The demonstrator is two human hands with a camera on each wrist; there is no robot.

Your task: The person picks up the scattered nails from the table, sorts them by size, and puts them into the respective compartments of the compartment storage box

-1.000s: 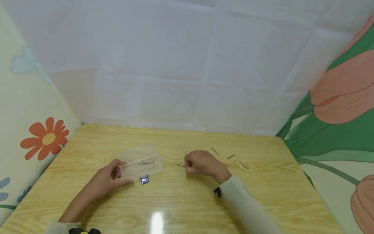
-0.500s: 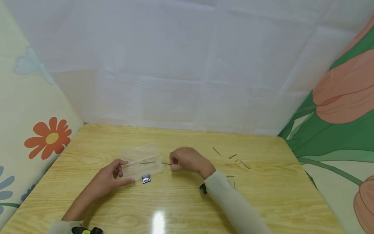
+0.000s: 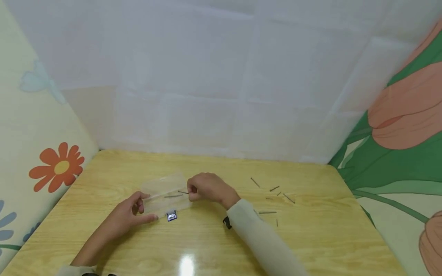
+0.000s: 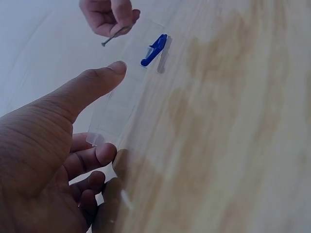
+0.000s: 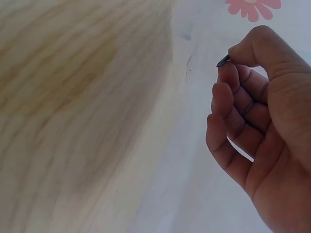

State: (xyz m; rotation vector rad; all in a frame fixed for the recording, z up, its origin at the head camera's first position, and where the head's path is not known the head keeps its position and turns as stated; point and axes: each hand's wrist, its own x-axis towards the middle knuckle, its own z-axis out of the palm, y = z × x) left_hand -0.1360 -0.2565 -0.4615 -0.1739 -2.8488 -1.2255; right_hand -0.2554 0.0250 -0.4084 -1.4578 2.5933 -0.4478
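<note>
Sliding left since half a second ago, the right hand (image 3: 208, 188) is pinching a dark nail (image 3: 183, 192) between its thumb and pointer finger, and the nail is poking out past the fingertips, with its head over the right part of the clear box (image 3: 162, 186). Around the left end of that box, the left hand (image 3: 126, 214) is holding on with its thumb in front and its bent fingers behind, while another nail (image 3: 173, 196) is lying inside and a blue clip (image 3: 171, 215) is sitting at the front edge. Well off to the right, more nails (image 3: 289, 198) are lying on the wooden table (image 3: 221, 245)
</note>
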